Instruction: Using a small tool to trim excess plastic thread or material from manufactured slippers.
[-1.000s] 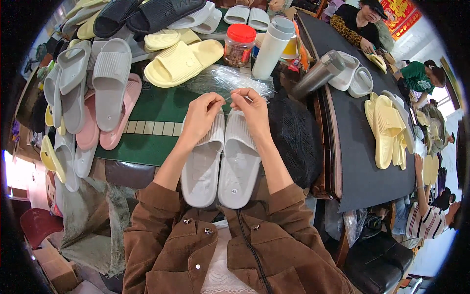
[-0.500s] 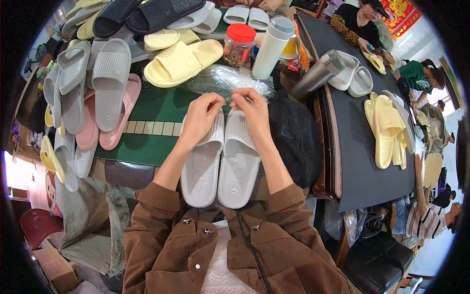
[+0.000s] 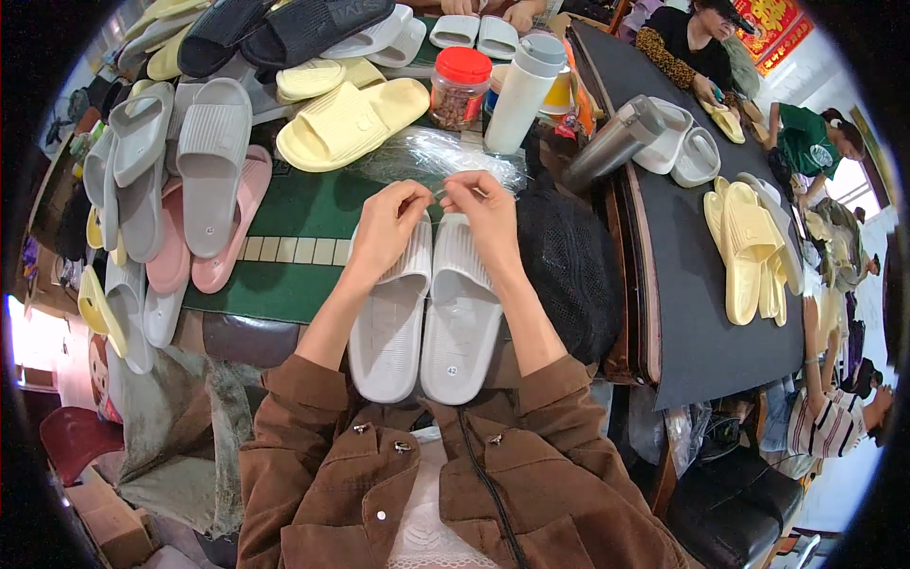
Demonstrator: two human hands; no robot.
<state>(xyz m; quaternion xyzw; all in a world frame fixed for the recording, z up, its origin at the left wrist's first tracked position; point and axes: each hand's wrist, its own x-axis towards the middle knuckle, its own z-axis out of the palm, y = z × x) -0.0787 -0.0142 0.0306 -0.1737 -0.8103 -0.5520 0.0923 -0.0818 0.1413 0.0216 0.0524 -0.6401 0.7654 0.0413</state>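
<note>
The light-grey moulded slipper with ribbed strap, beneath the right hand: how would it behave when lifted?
The light-grey slipper probably feels light, since it looks like moulded foam. Its flat, broad footbed makes rolling unlikely. The ribbed strap should resist slipping.

Red-lidded jar (image 3: 460, 95) stands beside white bottle (image 3: 518, 102); steel flask (image 3: 612, 144) sits further right.

The slippers (image 3: 462, 341) at centre are pale grey. The mat (image 3: 301, 204) left of centre is green with cream squares (image 3: 286, 249). Upper centre, the lid (image 3: 463, 65) is red. The jacket (image 3: 318, 474) at the bottom is brown; the shirt (image 3: 823, 422) lower right, white with dark stripes; the sleeve (image 3: 666, 66) upper right, spotted tan and black.
</note>
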